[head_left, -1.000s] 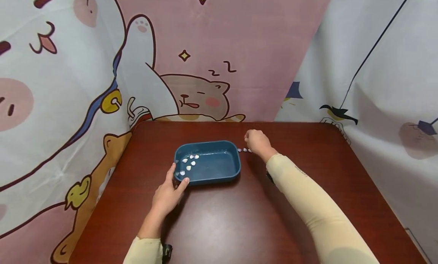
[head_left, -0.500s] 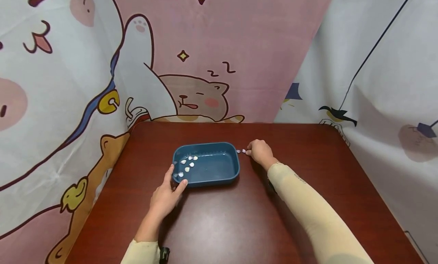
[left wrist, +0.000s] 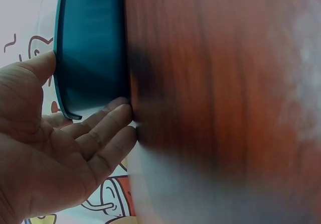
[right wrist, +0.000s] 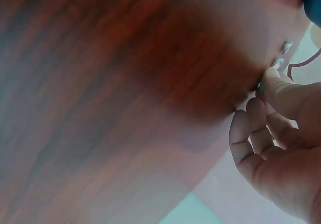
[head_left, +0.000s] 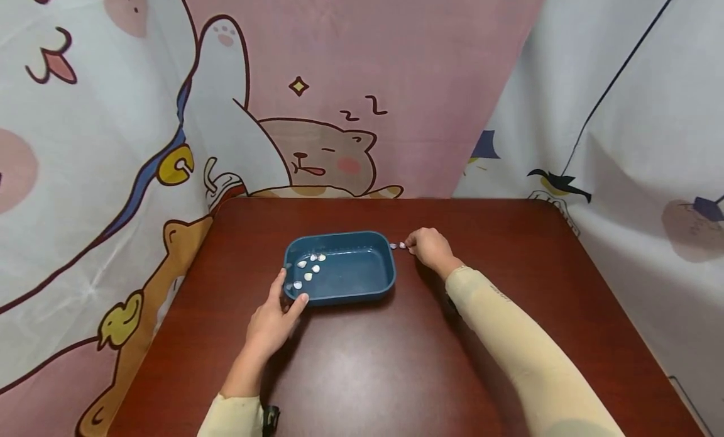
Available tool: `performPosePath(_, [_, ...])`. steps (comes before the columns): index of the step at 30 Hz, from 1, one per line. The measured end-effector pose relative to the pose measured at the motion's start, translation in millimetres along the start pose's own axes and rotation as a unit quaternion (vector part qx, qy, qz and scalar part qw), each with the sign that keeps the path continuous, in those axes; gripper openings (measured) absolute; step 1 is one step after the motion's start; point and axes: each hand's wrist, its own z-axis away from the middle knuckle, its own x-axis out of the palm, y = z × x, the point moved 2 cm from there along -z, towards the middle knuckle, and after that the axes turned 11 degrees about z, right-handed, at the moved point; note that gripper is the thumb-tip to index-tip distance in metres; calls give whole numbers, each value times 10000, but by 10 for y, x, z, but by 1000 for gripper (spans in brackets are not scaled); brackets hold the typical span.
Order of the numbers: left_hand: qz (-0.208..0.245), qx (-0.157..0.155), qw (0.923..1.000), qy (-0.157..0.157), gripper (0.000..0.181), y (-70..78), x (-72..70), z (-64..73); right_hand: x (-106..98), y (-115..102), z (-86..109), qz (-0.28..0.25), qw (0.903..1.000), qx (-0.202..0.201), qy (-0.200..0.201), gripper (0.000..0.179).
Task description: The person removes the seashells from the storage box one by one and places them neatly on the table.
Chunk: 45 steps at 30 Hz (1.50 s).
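A dark blue rectangular tray (head_left: 353, 276) stands on the table, several small white shells (head_left: 308, 276) lying in its left part. My left hand (head_left: 268, 324) holds its near left corner, thumb on the near rim and fingers around the left end. The left wrist view shows the thumb (left wrist: 46, 66) against the rim and fingertips low at the wall. Right of the tray, my right hand (head_left: 431, 249) reaches down to the table, thumb and index finger pinching a small shell mostly hidden by them. Two more shells (right wrist: 287, 47) lie in a row between that hand and the tray.
The reddish-brown wooden table (head_left: 362, 374) reaches back to a cloth backdrop (head_left: 430, 110) with cartoon animals. Cloth also hangs along the left and right sides. Dark bands (head_left: 271, 419) show at the wrists.
My right hand has come down onto the shell at the right end of the row, its fingertips closing there. My left hand stays on the tray corner. The head view has shifted slightly.
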Motion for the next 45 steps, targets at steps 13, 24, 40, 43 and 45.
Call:
performPosePath(13, [-42,-36,9999,-89,92,18,-27,-19,-181,102,40,-465,9986,210,139,25])
performPosePath(24, [-23,34,10000,-56,92,24,9,-40,-592,-377,99,-1129,9904,-471,638,21])
performPosePath(40, [8,-30,9998,-173,91,42,-33,-63,86,-2106,-180,682,9730,-1920,-1081,41])
performPosePath(43, [24,-41,9998,-169,91,26,-30,-58,225,-2225,-266,892,9743,-1834,-956,30])
performPosePath(45, [45,-66,9998,-186,92,11,-31,-45,283,-2273,-284,1026,9751,-1768,-856,22])
